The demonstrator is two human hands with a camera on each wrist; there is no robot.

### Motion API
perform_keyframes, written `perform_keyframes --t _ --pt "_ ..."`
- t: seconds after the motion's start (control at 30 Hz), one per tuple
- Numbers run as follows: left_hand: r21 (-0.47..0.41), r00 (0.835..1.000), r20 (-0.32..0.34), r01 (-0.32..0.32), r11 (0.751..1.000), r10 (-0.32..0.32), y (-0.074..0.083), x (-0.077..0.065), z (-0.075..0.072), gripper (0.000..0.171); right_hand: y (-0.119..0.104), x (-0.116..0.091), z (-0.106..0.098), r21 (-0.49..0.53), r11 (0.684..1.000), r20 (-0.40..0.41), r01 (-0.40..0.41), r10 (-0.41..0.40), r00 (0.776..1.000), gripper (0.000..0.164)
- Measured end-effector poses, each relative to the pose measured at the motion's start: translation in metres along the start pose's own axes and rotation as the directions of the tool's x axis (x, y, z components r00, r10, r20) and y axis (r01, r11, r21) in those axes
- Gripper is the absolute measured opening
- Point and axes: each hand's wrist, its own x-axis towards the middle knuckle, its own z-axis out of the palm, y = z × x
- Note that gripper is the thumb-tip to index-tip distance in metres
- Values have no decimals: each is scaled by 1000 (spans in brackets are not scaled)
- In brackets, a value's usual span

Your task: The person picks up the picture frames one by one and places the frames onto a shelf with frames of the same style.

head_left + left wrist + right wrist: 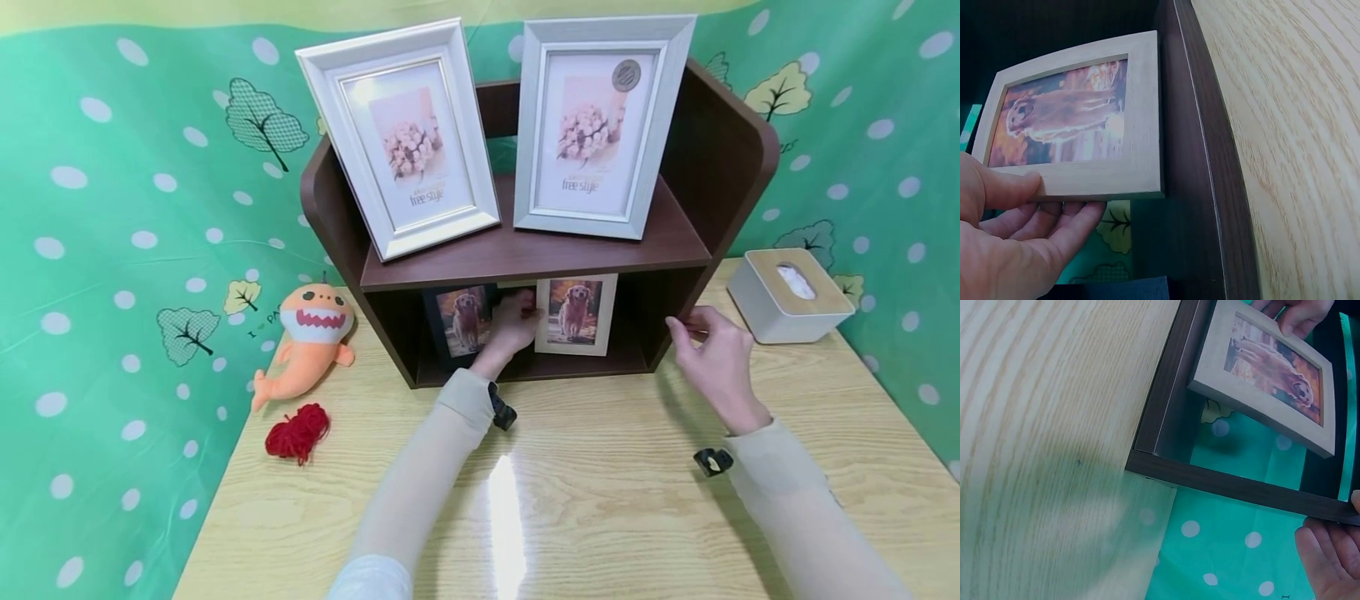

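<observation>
A light wooden picture frame (604, 321) with a dog photo stands in the lower compartment of a dark brown shelf (536, 262). My left hand (512, 323) grips this frame by its left edge; in the left wrist view the thumb lies on the front and the other fingers reach behind. To the left of that hand is a dark picture frame (438, 321) with a similar dog photo, partly hidden by the hand. My right hand (712, 354) pinches the front edge of the shelf's right side panel, with the thumb and fingers on opposite sides in the right wrist view.
On the shelf top stand a white picture frame (480, 179) and a pale grey one (528, 125). An orange shark plush (303, 350) and red yarn (297, 433) lie left on the wooden table (600, 500). A tissue box (787, 304) sits right.
</observation>
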Motion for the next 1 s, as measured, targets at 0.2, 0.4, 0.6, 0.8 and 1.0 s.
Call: perform_keyframes --t 0.2,0.4,0.6,0.8,1.0 --pt "56 1000 -18 22 998 -21 2 1 4 20 1 0 1 1 1000 -6 10 -10 1000 19" --pt "118 999 -48 9 993 -3 2 0 8 20 2 -1 2 -2 1000 1 11 -11 1000 19" --pt "129 997 -72 18 991 -8 1 2 11 21 2 0 2 4 1000 7 10 -10 1000 19" --pt "104 997 -79 7 995 1 0 2 13 26 2 -1 1 1 1000 1 13 -13 1000 19" --pt "118 995 -94 -14 993 25 0 1 15 25 2 -1 1 -1 1000 0 9 -9 1000 20"
